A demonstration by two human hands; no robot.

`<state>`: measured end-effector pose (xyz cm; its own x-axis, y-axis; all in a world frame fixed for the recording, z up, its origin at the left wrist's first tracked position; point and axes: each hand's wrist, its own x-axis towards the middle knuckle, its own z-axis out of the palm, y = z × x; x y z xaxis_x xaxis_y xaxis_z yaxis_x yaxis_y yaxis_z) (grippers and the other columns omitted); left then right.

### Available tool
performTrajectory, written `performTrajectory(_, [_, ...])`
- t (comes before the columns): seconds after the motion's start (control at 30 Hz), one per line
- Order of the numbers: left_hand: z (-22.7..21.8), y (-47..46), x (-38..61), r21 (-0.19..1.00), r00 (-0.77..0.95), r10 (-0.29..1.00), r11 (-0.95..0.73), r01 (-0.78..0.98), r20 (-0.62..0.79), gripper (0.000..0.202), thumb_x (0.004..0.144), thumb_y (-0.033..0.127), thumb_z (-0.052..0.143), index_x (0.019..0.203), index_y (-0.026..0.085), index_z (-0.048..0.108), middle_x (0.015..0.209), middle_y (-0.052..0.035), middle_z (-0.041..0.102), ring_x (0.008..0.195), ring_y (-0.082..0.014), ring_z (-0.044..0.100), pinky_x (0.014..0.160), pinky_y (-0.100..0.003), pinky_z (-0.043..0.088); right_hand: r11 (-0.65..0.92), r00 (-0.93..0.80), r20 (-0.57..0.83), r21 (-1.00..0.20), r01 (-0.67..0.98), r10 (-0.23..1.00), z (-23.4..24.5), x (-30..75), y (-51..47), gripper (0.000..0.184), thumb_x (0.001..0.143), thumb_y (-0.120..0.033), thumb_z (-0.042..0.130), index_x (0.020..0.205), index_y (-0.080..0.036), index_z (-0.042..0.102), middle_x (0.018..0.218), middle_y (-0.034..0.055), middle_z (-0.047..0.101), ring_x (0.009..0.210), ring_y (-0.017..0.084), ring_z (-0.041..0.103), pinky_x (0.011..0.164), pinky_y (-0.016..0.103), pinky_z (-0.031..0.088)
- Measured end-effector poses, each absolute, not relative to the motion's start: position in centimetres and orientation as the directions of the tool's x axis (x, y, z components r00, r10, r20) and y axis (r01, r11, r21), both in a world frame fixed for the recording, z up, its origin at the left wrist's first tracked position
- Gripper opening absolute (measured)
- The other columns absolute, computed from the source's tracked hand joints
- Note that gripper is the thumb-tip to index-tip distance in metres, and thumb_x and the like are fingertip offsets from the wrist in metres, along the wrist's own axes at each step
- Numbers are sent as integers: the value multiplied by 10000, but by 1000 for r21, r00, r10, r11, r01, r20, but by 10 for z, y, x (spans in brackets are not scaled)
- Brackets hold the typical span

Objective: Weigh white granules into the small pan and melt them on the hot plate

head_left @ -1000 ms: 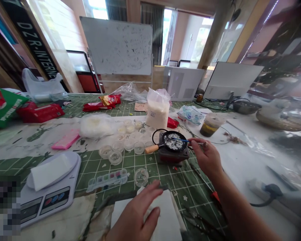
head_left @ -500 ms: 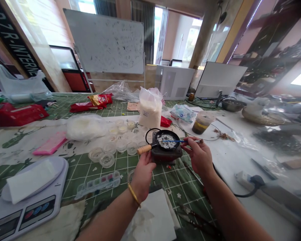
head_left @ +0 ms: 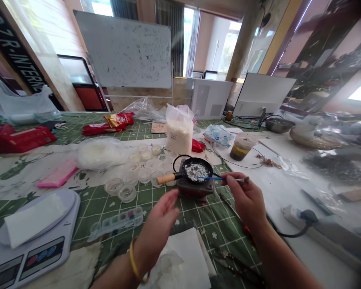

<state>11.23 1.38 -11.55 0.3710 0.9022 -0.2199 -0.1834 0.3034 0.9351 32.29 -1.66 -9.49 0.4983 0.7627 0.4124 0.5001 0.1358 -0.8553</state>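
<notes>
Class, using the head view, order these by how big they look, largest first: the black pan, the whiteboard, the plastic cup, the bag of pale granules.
1. Whiteboard
2. Bag of pale granules
3. Black pan and plastic cup: too alike to rank.

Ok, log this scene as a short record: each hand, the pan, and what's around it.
Right hand: holds blue stick, its far end over the white pieces in the pan
Left hand: open, holding nothing, near the wooden handle
Pan: black, atop a dark base unit
Behind pan: plastic bag with pale contents
Right of pan: cup with dark contents
Left of pan: small clear dishes
</notes>
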Motion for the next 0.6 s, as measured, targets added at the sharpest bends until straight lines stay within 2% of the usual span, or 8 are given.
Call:
performTrajectory(0.03, [-117,5,101,984,437,884,176,18,-166,368,795,177,560,1153,229,624,1345,-73,547,1285,-264,442,1091,-429,320,156,434,454,-809,566,778,-94,323,-17,175,841,-356,555,868,-232,675,762,31,689,760,204,612,758,365,440])
performTrajectory(0.1, [-128,-13,77,920,629,777,-234,315,-18,302,854,263,542,1137,299,642,1318,-48,573,1247,-280,487,1043,-447,388,194,321,518,-714,673,792,-92,325,-15,164,844,-331,546,884,-247,681,811,33,700,836,221,615,828,395,418])
performTrajectory(0.17, [-147,-26,59,692,794,583,-646,322,175,381,839,324,601,1220,329,591,1366,-57,521,1259,-315,465,1010,-452,424,169,311,565,-641,749,765,-90,326,-13,164,843,-315,536,878,-254,685,809,32,703,864,234,608,866,418,391])
performTrajectory(0.23, [-168,-35,48,403,845,442,-862,307,303,560,808,419,647,1335,332,478,1399,-92,470,1255,-347,459,975,-464,452,128,342,598,-605,786,725,-89,326,-13,163,850,-297,519,861,-256,677,771,26,696,850,234,603,868,419,380])
performTrajectory(0.33, [-194,-43,47,154,884,336,-941,301,324,609,861,422,581,1416,330,347,1414,-92,445,1253,-318,470,965,-416,467,189,238,624,-539,821,745,-88,322,-17,146,859,-265,511,876,-259,656,793,21,684,843,220,597,866,402,383])
performTrajectory(0.4, [-203,-45,52,132,891,310,-950,282,330,596,880,398,562,1424,334,326,1414,-76,447,1262,-295,464,988,-395,450,224,164,639,-482,847,752,-90,319,-19,145,862,-263,515,914,-257,651,835,28,687,861,222,595,874,410,379])
performTrajectory(0.5, [-210,-45,60,146,888,320,-947,286,331,562,895,367,548,1415,348,337,1407,-45,461,1264,-271,465,1018,-381,426,142,219,652,-454,880,726,-93,318,-19,155,879,-287,508,932,-250,648,841,37,694,876,236,593,866,428,371])
performTrajectory(0.6, [-214,-42,63,56,894,275,-960,273,355,527,897,363,546,1397,311,386,1373,-42,506,1212,-266,524,993,-349,448,128,239,656,-460,878,716,-96,317,-21,144,895,-285,495,932,-251,630,842,31,689,892,226,590,872,412,379])
